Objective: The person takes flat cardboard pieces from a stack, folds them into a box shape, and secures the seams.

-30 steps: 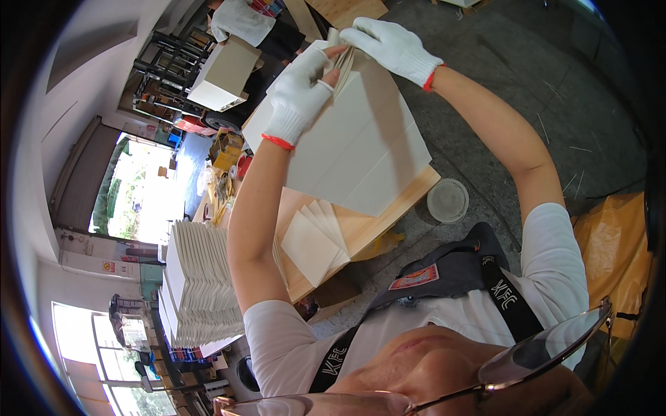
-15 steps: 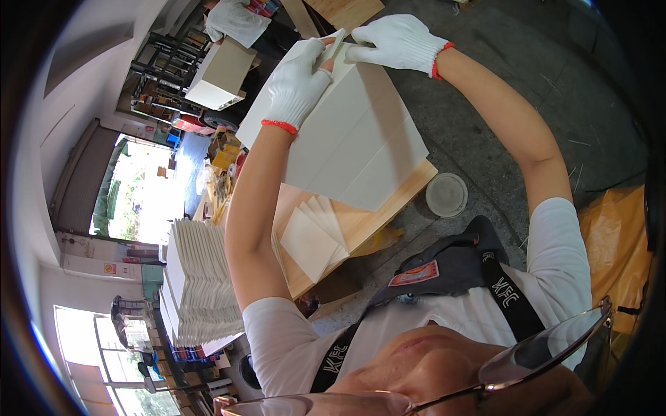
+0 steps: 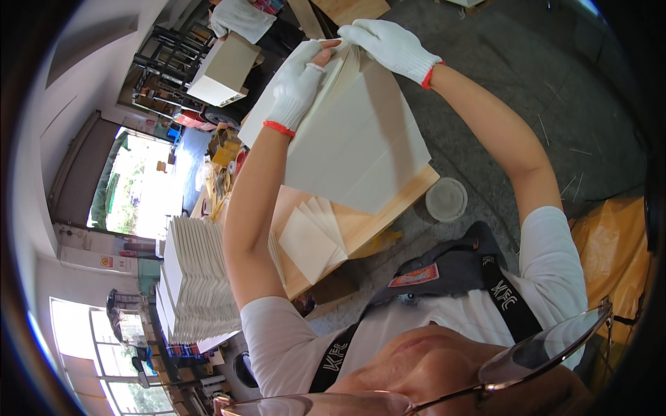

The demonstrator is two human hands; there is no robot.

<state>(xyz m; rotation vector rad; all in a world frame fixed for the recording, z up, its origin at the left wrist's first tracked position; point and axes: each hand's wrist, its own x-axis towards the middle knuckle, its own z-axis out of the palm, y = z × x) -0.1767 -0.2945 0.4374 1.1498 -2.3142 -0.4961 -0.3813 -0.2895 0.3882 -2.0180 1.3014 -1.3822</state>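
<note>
A big pale white stack of flat sheets (image 3: 368, 152) rests on a wooden table, its broad side marked by faint straight lines. At its far end, several thin white sheets (image 3: 345, 75) bend and fan apart between my hands. My left hand (image 3: 297, 87), in a white knitted glove with red cuff and bare thumb and fingertip, is closed on their upper edge. My right hand (image 3: 390, 50), gloved likewise, has its fingers closed at the far corner of the same sheets; its fingertips are partly hidden.
Smaller white sheets (image 3: 316, 232) lie fanned on the wooden tabletop (image 3: 368, 232). A tall pile of white pieces (image 3: 198, 284) stands left. A round tub (image 3: 446, 200) sits on the floor to the right, near orange plastic (image 3: 610, 243). Another person (image 3: 243, 19) is beside a white box (image 3: 223, 69).
My right hand has shifted slightly left, closer to my left hand. The sheets between them have spread into a curved fan. My left hand has moved slightly.
</note>
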